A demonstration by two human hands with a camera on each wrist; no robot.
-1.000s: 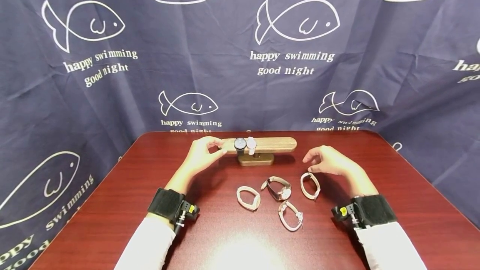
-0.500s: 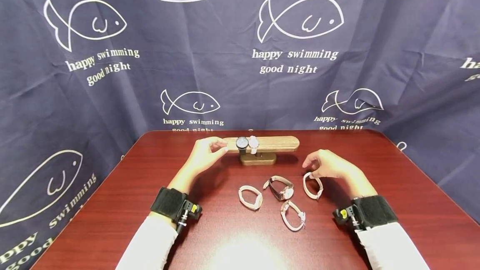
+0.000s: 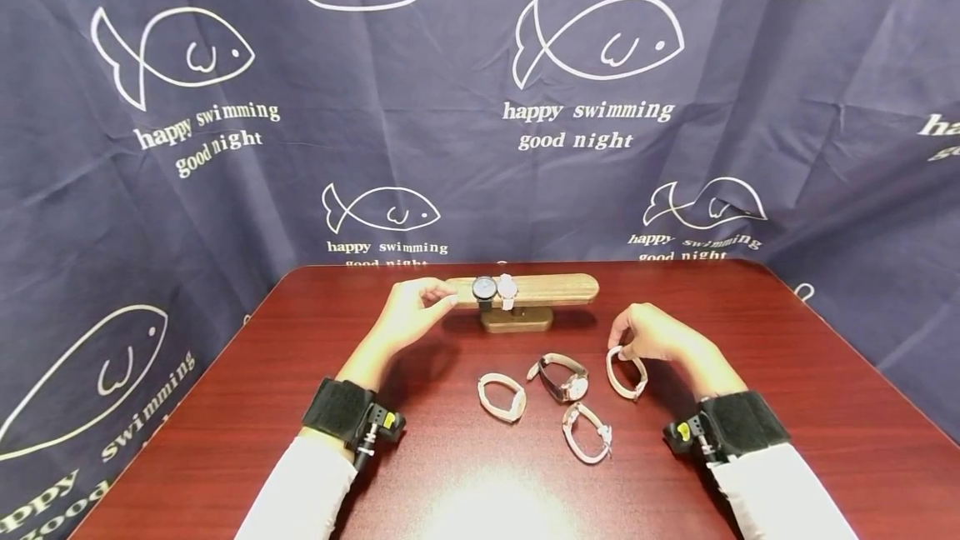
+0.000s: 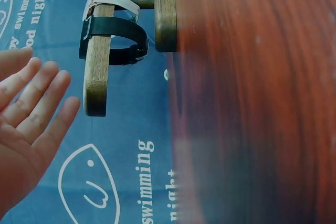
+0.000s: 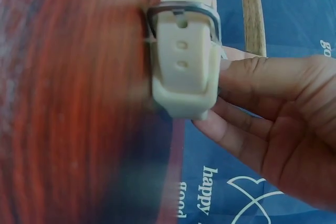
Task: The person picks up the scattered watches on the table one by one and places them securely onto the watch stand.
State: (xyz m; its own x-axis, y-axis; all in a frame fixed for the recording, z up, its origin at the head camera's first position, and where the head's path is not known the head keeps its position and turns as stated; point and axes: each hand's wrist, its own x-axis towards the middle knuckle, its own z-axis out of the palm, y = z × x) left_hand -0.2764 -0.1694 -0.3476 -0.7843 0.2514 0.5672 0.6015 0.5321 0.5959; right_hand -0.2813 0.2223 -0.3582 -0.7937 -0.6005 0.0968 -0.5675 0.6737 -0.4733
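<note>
My right hand [image 3: 655,332] pinches a cream-strapped watch [image 3: 628,395] at its far side, thumb against the strap. In the right wrist view, the buckle and punched holes of this watch [image 5: 181,77] face the camera. My left hand [image 3: 411,311] is at the left end of a wooden watch stand [image 3: 558,288]. The left wrist view shows its fingers extended beside the bar, with a gap between them and the wood. Strapped round the bar side by side are a black watch [image 3: 484,288] and a white-strapped watch [image 3: 507,290].
Left of the right hand, a light-strapped watch [image 3: 517,407], a dark brown-strapped watch [image 3: 575,388] and another light-strapped watch [image 3: 604,434] lie on the red-brown table [image 3: 450,465]. A blue fish-print curtain [image 3: 450,107] hangs behind the table.
My right hand has lowered slightly, and its fingers have closed onto the cream watch at the right. The left hand has stayed by the bar's end.
</note>
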